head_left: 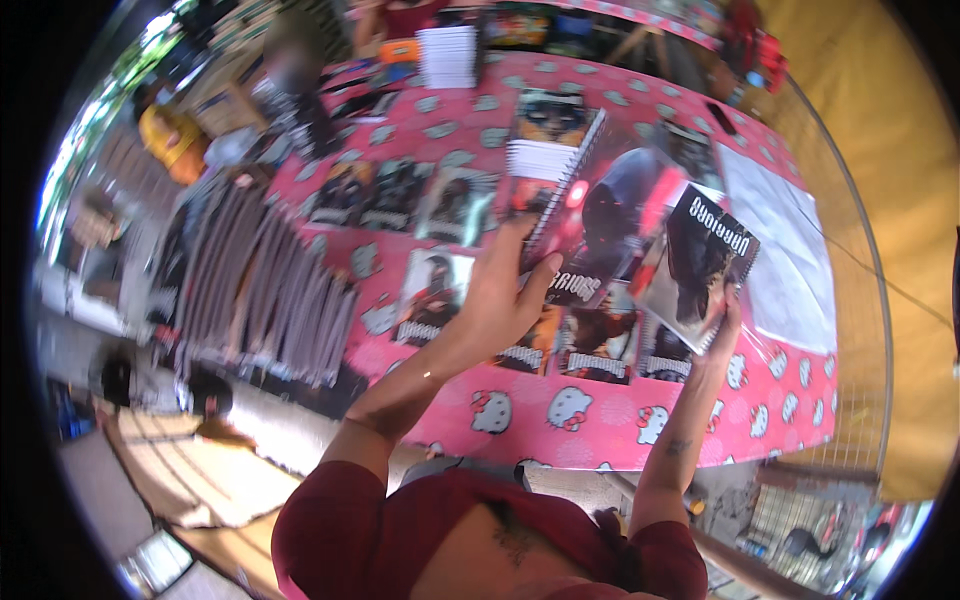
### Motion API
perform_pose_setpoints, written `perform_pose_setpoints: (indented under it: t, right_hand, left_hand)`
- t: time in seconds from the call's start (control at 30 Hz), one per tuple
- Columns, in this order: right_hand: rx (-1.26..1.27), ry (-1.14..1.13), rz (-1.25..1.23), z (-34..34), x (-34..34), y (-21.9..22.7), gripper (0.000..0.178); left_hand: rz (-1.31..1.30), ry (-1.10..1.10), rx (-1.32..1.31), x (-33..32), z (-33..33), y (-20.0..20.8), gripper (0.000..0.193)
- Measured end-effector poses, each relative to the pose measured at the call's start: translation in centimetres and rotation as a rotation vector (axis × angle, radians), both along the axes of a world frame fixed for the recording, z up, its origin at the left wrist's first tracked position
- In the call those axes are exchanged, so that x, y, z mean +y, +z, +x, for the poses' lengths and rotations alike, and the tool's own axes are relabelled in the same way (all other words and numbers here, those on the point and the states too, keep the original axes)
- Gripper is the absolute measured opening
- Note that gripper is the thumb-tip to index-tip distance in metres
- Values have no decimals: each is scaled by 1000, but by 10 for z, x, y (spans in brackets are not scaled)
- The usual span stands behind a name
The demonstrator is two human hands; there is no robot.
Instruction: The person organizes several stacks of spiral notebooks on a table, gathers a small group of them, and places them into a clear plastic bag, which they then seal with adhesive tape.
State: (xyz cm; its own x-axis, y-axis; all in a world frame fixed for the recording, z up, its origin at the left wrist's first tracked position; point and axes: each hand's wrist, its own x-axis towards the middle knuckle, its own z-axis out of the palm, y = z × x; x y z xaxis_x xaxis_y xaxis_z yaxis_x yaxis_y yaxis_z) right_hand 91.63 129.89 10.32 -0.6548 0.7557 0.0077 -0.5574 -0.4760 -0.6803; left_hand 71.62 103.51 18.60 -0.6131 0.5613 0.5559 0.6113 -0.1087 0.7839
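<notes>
My left hand [505, 285] is closed on the lower left of a large spiral-bound notebook [615, 205], its thumb over the cover. A dark hooded figure on red fills that cover, and the wire spiral runs up the left edge. My right hand [722, 322] grips the lower right of a smaller notebook [705, 255] with a black top and a pale lower part. This one is tilted and sits beside the large notebook's right edge. Under them, several small notebooks with picture covers lie in rows, such as a light-covered notebook [436, 290]; the held ones partly hide them.
A pink tablecloth [620, 425] with white cartoon cats covers the table. To the left stands a long row of stacked notebooks [255, 275]. White plastic sheeting [780, 245] lies at the right, a white stack [447, 57] at the back. Other people are beyond the table.
</notes>
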Motion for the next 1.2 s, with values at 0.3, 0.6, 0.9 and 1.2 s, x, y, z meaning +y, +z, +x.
perform_pose_setpoints:
  t: [0.3, 0.6, 0.9, 1.2]
  right_hand:
    - [74, 55, 90, -139, -250, 113, 29]
    - [-103, 191, 720, -327, -447, 166, 46]
    - [-481, -213, 1256, -204, -322, 3, 59]
    - [-1608, -478, 1228, 19, -56, -148, 68]
  left_hand:
    - [206, 976, 781, -289, -4, 146, 51]
    - [-59, 394, 228, -445, -176, 190, 37]
    - [-106, 457, 305, -407, -62, 91, 45]
    - [-430, -302, 283, -82, 95, -185, 51]
